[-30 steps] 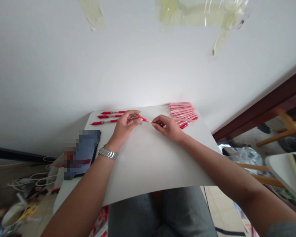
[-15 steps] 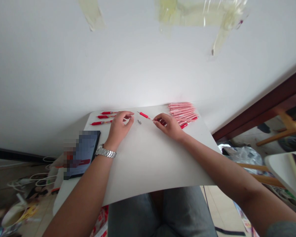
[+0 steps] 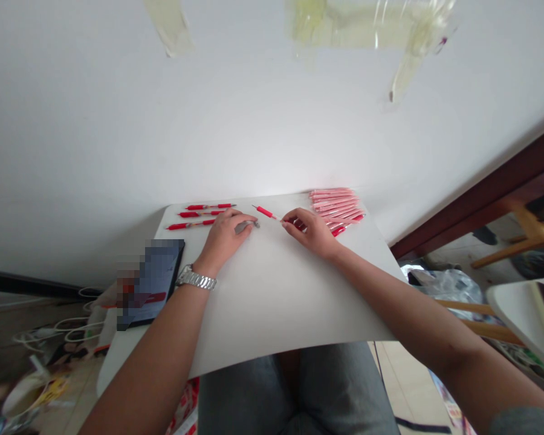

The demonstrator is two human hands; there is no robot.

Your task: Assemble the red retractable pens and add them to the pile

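My right hand pinches the near end of a red pen that points up and left over the white board on my lap. My left hand, with a metal watch at the wrist, lies on the board with its fingertips on a small grey pen tip. Three assembled red pens lie in a row just left of that hand. A pile of pink wrapped refills sits behind my right hand.
A dark tablet rests at the board's left edge. A white wall rises right behind the board. Wooden chair legs and plastic bags are on the floor to the right, cables and clutter to the left.
My left hand let go of the pen's front end, drew back left, and has now reached to the small grey tip lying on the board. My right hand keeps the pen.
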